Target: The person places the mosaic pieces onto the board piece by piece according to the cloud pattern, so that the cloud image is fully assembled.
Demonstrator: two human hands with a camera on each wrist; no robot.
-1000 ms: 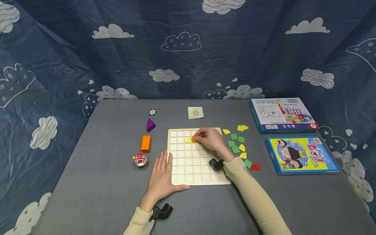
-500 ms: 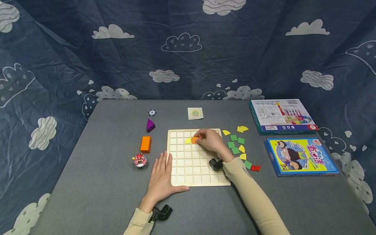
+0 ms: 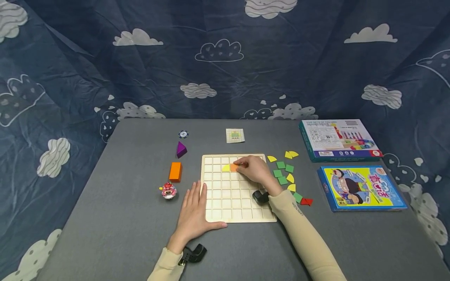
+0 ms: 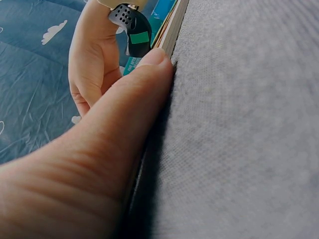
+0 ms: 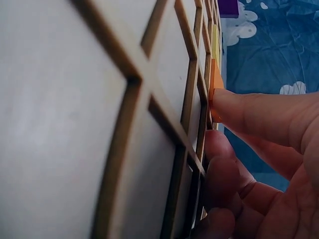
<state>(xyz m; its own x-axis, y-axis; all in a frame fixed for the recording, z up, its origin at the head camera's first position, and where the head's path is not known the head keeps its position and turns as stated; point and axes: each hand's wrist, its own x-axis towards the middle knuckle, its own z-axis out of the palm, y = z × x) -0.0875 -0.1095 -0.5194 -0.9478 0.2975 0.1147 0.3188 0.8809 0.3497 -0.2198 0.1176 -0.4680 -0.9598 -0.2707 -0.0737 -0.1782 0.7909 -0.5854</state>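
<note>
A wooden grid board lies on the grey table. My right hand pinches an orange tile at one of the board's upper cells, just right of a yellow tile. Up close in the right wrist view, the thumb presses on the orange tile, which sits slightly tilted in its cell; the other fingers curl below it. My left hand rests with straight fingers along the board's left edge, its thumb out along the front edge. In the left wrist view that thumb lies against the board's side.
Green squares, yellow quarter-rounds and red triangles lie right of the board. Two boxes stand farther right. A pattern card lies behind. At left are an orange block, purple prism, poker chip and toy figure.
The orange tile, darker and more tilted a second ago, now looks lighter and flatter in its cell. My right fingers stay on it, and the left hand keeps its place.
</note>
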